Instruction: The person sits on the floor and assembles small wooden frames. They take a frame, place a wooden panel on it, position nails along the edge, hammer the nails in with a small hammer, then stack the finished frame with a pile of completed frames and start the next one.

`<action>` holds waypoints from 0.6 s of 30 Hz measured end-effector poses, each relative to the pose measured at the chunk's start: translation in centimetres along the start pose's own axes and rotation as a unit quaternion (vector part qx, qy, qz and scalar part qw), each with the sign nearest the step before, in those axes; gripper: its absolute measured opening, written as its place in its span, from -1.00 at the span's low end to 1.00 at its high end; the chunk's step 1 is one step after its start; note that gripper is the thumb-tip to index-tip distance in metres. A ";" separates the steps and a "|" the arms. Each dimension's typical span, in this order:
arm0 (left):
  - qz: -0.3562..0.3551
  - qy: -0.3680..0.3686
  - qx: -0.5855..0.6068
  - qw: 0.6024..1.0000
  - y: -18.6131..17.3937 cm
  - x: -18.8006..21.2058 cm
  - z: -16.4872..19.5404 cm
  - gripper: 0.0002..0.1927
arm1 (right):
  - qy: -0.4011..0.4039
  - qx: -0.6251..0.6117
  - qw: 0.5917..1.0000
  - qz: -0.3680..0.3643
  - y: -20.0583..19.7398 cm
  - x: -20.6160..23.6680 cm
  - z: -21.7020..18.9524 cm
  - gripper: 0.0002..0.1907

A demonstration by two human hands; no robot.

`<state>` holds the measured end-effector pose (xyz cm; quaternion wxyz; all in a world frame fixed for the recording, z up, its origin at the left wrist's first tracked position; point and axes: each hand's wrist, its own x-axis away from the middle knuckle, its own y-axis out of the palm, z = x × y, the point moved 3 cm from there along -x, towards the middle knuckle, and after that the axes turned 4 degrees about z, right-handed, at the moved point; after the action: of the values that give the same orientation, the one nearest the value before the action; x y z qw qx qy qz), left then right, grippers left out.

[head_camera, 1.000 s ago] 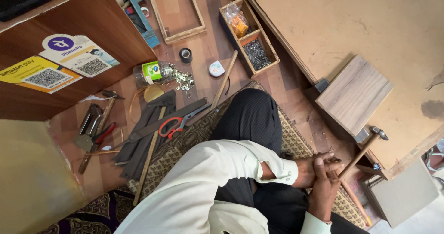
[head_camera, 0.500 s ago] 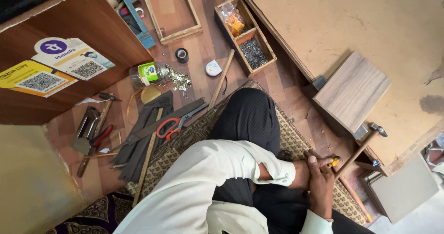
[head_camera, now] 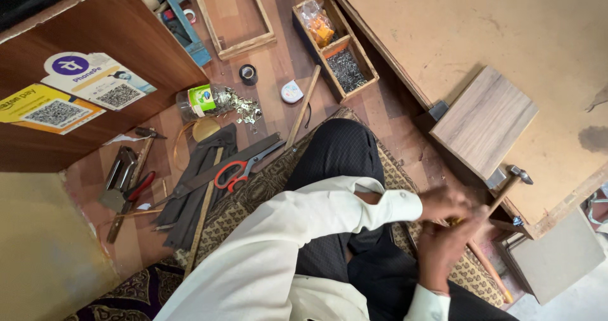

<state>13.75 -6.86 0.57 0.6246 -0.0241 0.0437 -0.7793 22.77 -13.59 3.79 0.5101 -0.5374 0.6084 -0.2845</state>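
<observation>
Looking down, I see both hands meeting over the lap at the near right, blurred. My left hand [head_camera: 443, 202] and right hand [head_camera: 443, 248] are curled together around something small and yellowish [head_camera: 455, 221]; I cannot tell what it is, nor how tightly the fingers close on it. Just right of them a hammer [head_camera: 506, 188] leans against the low table's edge [head_camera: 557, 213], beside a wooden board [head_camera: 484, 121]. Red-handled scissors [head_camera: 237, 171] lie well apart on the left.

The wood-pattern floor [head_camera: 266, 74] carries a patterned mat [head_camera: 253, 191]. Just left of the mat lie red-handled scissors [head_camera: 237, 172], dark strips [head_camera: 196, 181] and a stapler [head_camera: 118, 178]. Above the mat lie a tipped jar [head_camera: 202, 100], a tape roll [head_camera: 248, 74], an empty frame [head_camera: 233, 17] and a box of nails [head_camera: 334, 45].
</observation>
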 end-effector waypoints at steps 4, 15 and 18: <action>-0.003 0.045 -0.106 0.993 1.1 1.0 0.5 -0.10 | 0.002 0.048 0.997 -0.066 4.4 0.0 0.9 -0.31; -0.011 0.078 -0.275 0.958 2.8 1.4 -0.6 -0.38 | 0.101 -0.548 0.825 -0.093 10.2 1.7 6.2 -0.32; 0.037 0.049 -0.273 0.960 2.4 1.0 0.0 0.03 | 0.257 -0.917 0.301 0.039 9.4 -0.1 3.7 -0.12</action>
<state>15.84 -8.31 0.35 0.6202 -0.1539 0.2863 -0.7140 22.79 -10.25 -5.80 -0.4844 -0.5335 0.5960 0.3543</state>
